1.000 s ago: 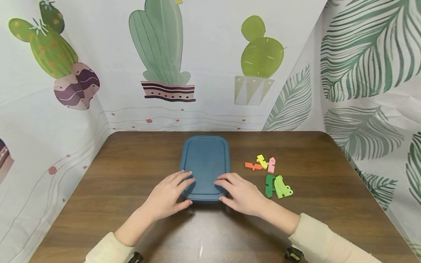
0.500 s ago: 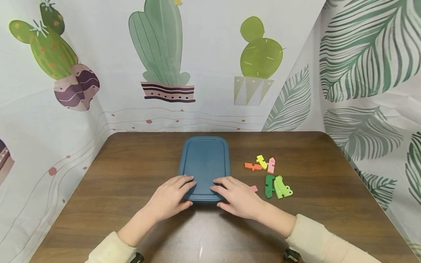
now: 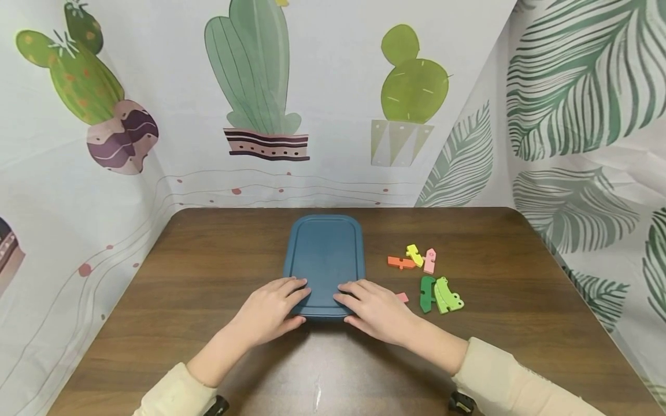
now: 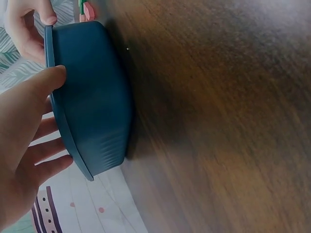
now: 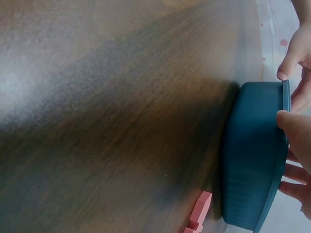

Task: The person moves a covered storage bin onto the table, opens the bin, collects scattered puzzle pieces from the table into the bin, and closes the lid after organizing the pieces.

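A dark blue rectangular plastic box with a matching lid (image 3: 325,248) stands on the table. My left hand (image 3: 270,309) holds the lid's near left corner, its fingers on top and its thumb at the front rim. My right hand (image 3: 380,312) holds the near right corner in the same manner. In the left wrist view, the left thumb (image 4: 54,77) laps over the rim above the box wall (image 4: 95,97). The right wrist view shows the right thumb (image 5: 286,120) against the rim, above the box's side (image 5: 252,145). The lid lies flat, and the box's inside is hidden.
Right of the box lie several flat toy pieces: orange (image 3: 400,263), yellow (image 3: 414,255), pink (image 3: 429,261), dark green (image 3: 427,293) and a light green frog-like head (image 3: 448,296). Another pink piece (image 3: 402,297) is partly behind my right hand. Printed cloth (image 3: 338,115) hangs behind the brown table (image 3: 218,248).
My right hand has shifted slightly left, its fingers further over the lid, uncovering part of a pink piece. The left hand's fingers have slid slightly toward me. The box has barely moved.
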{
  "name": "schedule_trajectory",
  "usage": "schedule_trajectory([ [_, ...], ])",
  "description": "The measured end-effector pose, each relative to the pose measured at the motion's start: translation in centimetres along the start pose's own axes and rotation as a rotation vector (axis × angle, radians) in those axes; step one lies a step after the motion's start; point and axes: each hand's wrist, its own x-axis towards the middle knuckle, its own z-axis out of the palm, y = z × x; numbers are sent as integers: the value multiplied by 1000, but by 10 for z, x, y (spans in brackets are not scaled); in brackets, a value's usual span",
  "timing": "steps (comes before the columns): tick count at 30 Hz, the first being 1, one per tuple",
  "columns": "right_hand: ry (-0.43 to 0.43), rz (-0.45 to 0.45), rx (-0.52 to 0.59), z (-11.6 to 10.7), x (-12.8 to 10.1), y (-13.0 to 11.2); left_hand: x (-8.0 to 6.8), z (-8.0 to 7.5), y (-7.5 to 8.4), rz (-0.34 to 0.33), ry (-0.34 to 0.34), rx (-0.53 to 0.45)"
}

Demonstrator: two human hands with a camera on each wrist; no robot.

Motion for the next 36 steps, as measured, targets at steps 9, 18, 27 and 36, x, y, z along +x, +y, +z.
schedule_trajectory([
  [9, 5, -49, -97, 0, -2, 0, 2, -1, -1, 29, 6, 21],
  [18, 43, -104, -199, 2, -2, 1, 4, -2, 0, 57, 9, 54],
  [27, 76, -140, -242, 7, -4, 2, 4, -3, 0, 80, 3, 78],
  [36, 127, -170, -235, 8, -5, 3, 4, -5, 1, 90, 13, 86],
])
